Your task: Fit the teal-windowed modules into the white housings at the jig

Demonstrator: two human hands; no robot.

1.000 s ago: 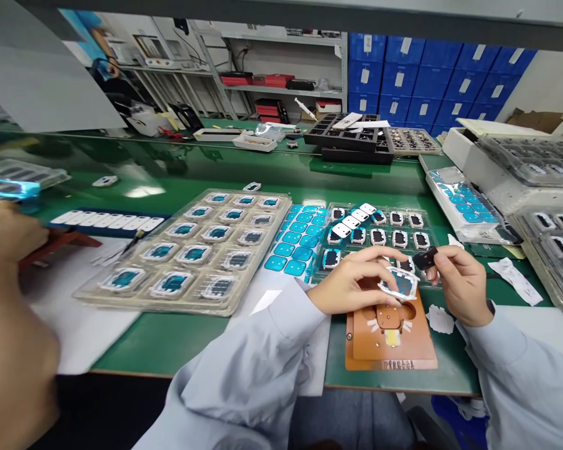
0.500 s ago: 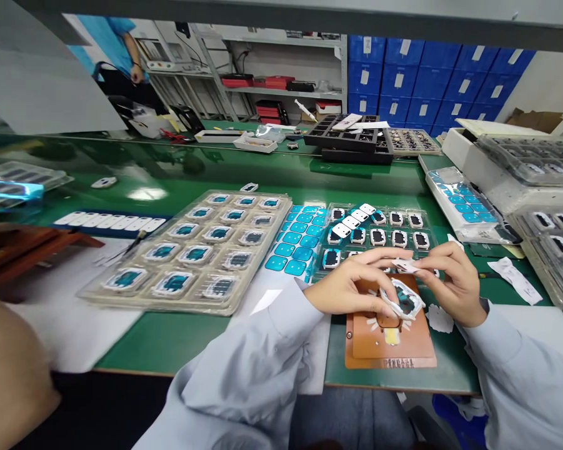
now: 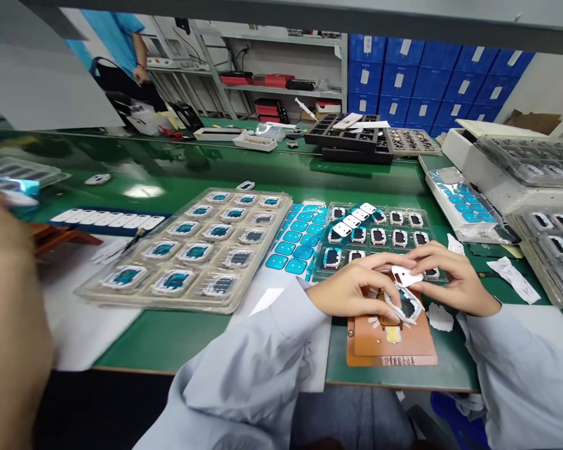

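My left hand [image 3: 353,289] pinches a small white-framed part with a dark centre [image 3: 404,304] and holds it tilted over the orange fixture block [image 3: 391,340] at the table's front edge. Opposite it, my right hand [image 3: 454,279] has its fingers closed on a small white tab [image 3: 405,275] just above that part. Both hands sit in front of a clear tray of small dark-and-white parts [image 3: 379,234]. Grey sleeves cover both forearms.
A clear blister tray of teal-centred parts [image 3: 197,247] lies left, beside a sheet of teal stickers [image 3: 297,240]. More trays [image 3: 543,231] stand right, black trays [image 3: 351,140] behind. White scraps [image 3: 440,317] lie near the fixture. Another person's arm [image 3: 9,300] fills the left edge.
My right hand swapped a small dark piece for a white tab and moved in over the part. My left hand lowered the part toward the fixture. The arm at left shifted.
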